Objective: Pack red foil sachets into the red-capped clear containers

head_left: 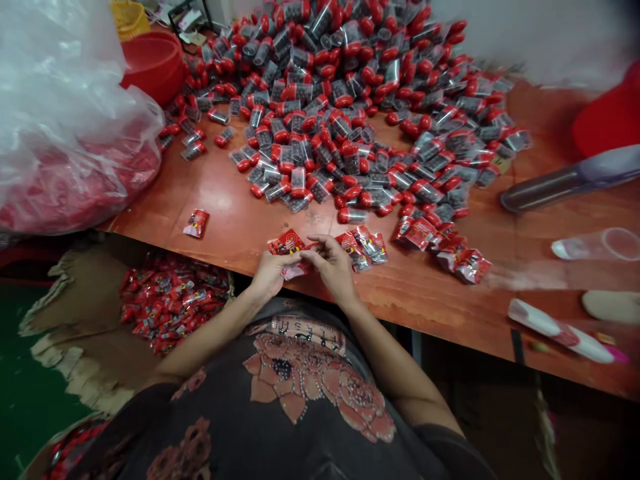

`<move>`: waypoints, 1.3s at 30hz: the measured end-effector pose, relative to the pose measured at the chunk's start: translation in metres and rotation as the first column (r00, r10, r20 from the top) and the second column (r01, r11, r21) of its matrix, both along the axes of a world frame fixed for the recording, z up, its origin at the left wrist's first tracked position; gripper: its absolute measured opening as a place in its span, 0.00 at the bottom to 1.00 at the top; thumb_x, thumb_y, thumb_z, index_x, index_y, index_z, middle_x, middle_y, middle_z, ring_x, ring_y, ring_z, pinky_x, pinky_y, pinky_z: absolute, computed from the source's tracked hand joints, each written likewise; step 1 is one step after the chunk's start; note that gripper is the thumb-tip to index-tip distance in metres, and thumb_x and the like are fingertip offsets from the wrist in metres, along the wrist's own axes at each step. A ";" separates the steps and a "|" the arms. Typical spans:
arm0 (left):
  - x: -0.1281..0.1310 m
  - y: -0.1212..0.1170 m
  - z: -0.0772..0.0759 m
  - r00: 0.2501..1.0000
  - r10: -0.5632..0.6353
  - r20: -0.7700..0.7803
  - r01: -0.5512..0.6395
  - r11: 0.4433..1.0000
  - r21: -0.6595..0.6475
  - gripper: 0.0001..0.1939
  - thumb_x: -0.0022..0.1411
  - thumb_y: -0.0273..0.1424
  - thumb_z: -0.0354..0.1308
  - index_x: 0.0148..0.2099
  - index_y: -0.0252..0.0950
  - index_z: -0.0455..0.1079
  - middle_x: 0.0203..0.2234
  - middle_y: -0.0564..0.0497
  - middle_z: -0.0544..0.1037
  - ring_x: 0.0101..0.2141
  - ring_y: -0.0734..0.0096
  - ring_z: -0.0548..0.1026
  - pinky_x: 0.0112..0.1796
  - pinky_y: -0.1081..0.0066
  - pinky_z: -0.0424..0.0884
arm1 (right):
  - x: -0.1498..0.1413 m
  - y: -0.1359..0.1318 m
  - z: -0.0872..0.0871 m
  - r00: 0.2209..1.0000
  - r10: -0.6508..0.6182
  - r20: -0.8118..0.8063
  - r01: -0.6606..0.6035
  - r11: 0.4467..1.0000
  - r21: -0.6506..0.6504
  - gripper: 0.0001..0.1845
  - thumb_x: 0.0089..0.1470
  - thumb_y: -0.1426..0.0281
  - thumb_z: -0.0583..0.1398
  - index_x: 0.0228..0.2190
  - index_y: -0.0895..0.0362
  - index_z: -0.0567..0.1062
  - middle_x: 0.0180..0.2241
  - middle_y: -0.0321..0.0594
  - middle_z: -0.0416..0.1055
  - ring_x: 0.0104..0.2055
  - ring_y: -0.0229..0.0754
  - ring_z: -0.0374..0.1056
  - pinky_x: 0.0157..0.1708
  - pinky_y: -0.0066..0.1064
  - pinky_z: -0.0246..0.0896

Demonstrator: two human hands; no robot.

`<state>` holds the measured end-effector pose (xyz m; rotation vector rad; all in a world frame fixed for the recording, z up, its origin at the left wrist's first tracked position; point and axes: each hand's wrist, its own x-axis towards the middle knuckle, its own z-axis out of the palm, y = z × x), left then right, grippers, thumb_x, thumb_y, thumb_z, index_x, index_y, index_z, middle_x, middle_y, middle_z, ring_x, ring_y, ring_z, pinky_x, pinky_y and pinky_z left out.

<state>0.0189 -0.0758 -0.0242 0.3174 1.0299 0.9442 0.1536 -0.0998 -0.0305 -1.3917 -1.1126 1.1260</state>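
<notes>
At the table's front edge, my left hand (271,272) is closed, its thumb and fingers pinching a small red printed packet (287,241). My right hand (334,268) meets it from the other side, thumb and forefinger together at the packet's right edge; the fingers cover part of it. Beside my right hand lie more red packets (369,244) with clear fronts. Farther right is a row of filled red packets (419,232). A single packet (197,223) rests on the table to the left.
A large heap of clear tubes with red caps (320,100) covers the back of the orange table (235,233). A clear plastic bag (75,120) of red pieces stands left, near red bowls (155,63). Below lies a sack of packets (170,300). Right: a dark-filled tube (545,190), a clear cup (600,245).
</notes>
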 end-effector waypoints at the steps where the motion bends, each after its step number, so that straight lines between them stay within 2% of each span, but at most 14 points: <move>1: -0.001 0.001 0.001 1.000 -0.014 0.000 0.014 1.000 -0.008 0.14 0.37 0.21 0.72 0.31 0.31 0.77 0.25 0.47 0.81 0.30 0.62 0.80 0.38 0.62 0.76 | 0.002 0.000 0.000 1.000 0.012 -0.012 -0.012 1.000 -0.010 0.16 0.52 0.67 0.65 0.45 0.49 0.75 0.30 0.32 0.70 0.29 0.36 0.67 0.31 0.32 0.66; 6: -0.001 0.007 0.004 0.999 -0.035 0.024 0.036 0.999 -0.021 0.13 0.41 0.22 0.73 0.32 0.32 0.77 0.26 0.47 0.82 0.27 0.65 0.80 0.35 0.66 0.76 | 0.012 -0.002 0.009 0.979 0.068 0.190 -0.076 0.996 0.038 0.17 0.58 0.68 0.60 0.49 0.48 0.74 0.35 0.37 0.76 0.31 0.39 0.71 0.34 0.35 0.68; 12: 0.015 0.015 0.009 0.999 0.004 0.047 -0.004 1.000 -0.011 0.13 0.40 0.21 0.74 0.30 0.32 0.76 0.25 0.50 0.81 0.24 0.71 0.78 0.32 0.70 0.75 | 0.040 0.016 0.024 0.820 0.180 0.543 -0.259 0.963 0.072 0.23 0.63 0.70 0.54 0.58 0.46 0.69 0.38 0.39 0.80 0.38 0.42 0.74 0.39 0.36 0.67; 15: 0.020 0.023 0.013 0.997 -0.008 0.072 0.015 0.995 -0.099 0.10 0.45 0.22 0.72 0.32 0.31 0.76 0.25 0.47 0.81 0.25 0.71 0.79 0.31 0.71 0.75 | 0.069 0.039 0.028 0.683 0.136 0.718 -0.225 0.974 0.030 0.19 0.64 0.69 0.53 0.54 0.50 0.73 0.38 0.42 0.80 0.39 0.45 0.74 0.39 0.36 0.65; 17: 0.020 0.027 0.015 0.995 0.004 0.095 0.012 0.986 -0.167 0.07 0.48 0.22 0.70 0.31 0.30 0.75 0.25 0.46 0.81 0.24 0.71 0.78 0.30 0.71 0.75 | 0.091 0.056 0.026 0.508 0.071 0.858 -0.170 0.985 0.019 0.17 0.63 0.70 0.54 0.48 0.54 0.78 0.40 0.46 0.79 0.43 0.48 0.72 0.41 0.39 0.63; 20: 0.018 0.032 0.019 0.991 0.050 0.126 -0.015 0.965 -0.262 0.05 0.52 0.20 0.66 0.30 0.31 0.74 0.24 0.47 0.80 0.23 0.72 0.77 0.29 0.71 0.75 | 0.114 0.076 0.016 0.265 0.132 0.955 -0.225 0.972 -0.072 0.15 0.60 0.73 0.55 0.45 0.56 0.80 0.40 0.49 0.78 0.43 0.51 0.69 0.41 0.40 0.60; 22: 0.016 0.032 0.021 0.986 0.079 0.146 -0.032 0.953 -0.301 0.04 0.55 0.20 0.64 0.30 0.32 0.73 0.24 0.48 0.80 0.23 0.73 0.77 0.29 0.71 0.75 | 0.121 0.085 0.008 0.181 0.146 0.973 -0.293 0.952 -0.088 0.16 0.60 0.74 0.55 0.45 0.58 0.79 0.41 0.50 0.77 0.42 0.50 0.67 0.41 0.40 0.59; 24: 0.015 0.032 0.021 0.981 0.111 0.160 -0.056 0.948 -0.314 0.03 0.57 0.21 0.64 0.33 0.33 0.74 0.24 0.50 0.79 0.23 0.73 0.77 0.31 0.70 0.76 | 0.121 0.088 0.005 0.154 0.115 0.981 -0.335 0.941 -0.058 0.16 0.61 0.75 0.53 0.44 0.60 0.79 0.40 0.50 0.77 0.42 0.50 0.67 0.41 0.40 0.59; 26: 0.014 0.033 0.021 0.975 0.140 0.171 -0.080 0.945 -0.317 0.06 0.57 0.23 0.64 0.38 0.35 0.75 0.24 0.51 0.79 0.25 0.72 0.77 0.32 0.70 0.76 | 0.114 0.084 0.008 0.209 0.052 0.977 -0.331 0.943 0.020 0.16 0.61 0.74 0.53 0.44 0.60 0.79 0.39 0.51 0.77 0.42 0.50 0.67 0.42 0.41 0.60; 27: 0.014 0.033 0.020 0.973 0.149 0.177 -0.086 0.943 -0.320 0.09 0.56 0.23 0.65 0.40 0.36 0.75 0.24 0.51 0.79 0.26 0.71 0.78 0.33 0.70 0.76 | 0.108 0.078 0.013 0.276 0.010 0.961 -0.309 0.948 0.079 0.15 0.62 0.73 0.53 0.44 0.60 0.78 0.40 0.50 0.76 0.42 0.50 0.68 0.42 0.41 0.61; 30: 0.012 0.034 0.020 0.966 0.170 0.196 -0.100 0.941 -0.324 0.11 0.55 0.23 0.66 0.42 0.36 0.75 0.25 0.51 0.79 0.27 0.70 0.78 0.34 0.69 0.76 | 0.083 0.050 0.031 0.593 -0.073 0.802 -0.215 0.945 0.245 0.15 0.63 0.68 0.54 0.49 0.56 0.75 0.44 0.48 0.74 0.44 0.48 0.69 0.42 0.41 0.65; 32: 0.013 0.035 0.021 0.961 0.178 0.212 -0.107 0.945 -0.310 0.08 0.55 0.22 0.66 0.38 0.35 0.74 0.25 0.50 0.79 0.26 0.71 0.77 0.34 0.69 0.75 | 0.063 0.028 0.042 0.765 -0.012 0.644 -0.216 0.937 0.274 0.15 0.64 0.66 0.55 0.50 0.52 0.74 0.43 0.44 0.74 0.43 0.46 0.70 0.42 0.39 0.66; 34: 0.015 0.036 0.023 0.960 0.175 0.220 -0.109 0.952 -0.285 0.05 0.55 0.21 0.66 0.34 0.33 0.73 0.25 0.49 0.79 0.25 0.72 0.77 0.34 0.70 0.75 | 0.045 0.008 0.048 0.844 0.013 0.536 -0.193 0.940 0.280 0.15 0.64 0.66 0.55 0.50 0.50 0.75 0.40 0.42 0.73 0.41 0.44 0.70 0.40 0.38 0.67; 39: 0.020 0.033 0.024 0.968 0.159 0.192 -0.112 0.965 -0.237 0.07 0.54 0.23 0.68 0.30 0.32 0.71 0.25 0.49 0.80 0.25 0.73 0.77 0.34 0.70 0.73 | 0.023 -0.009 0.041 0.922 -0.022 0.386 -0.068 0.974 0.217 0.17 0.62 0.64 0.57 0.50 0.49 0.77 0.35 0.40 0.69 0.34 0.42 0.68 0.31 0.35 0.65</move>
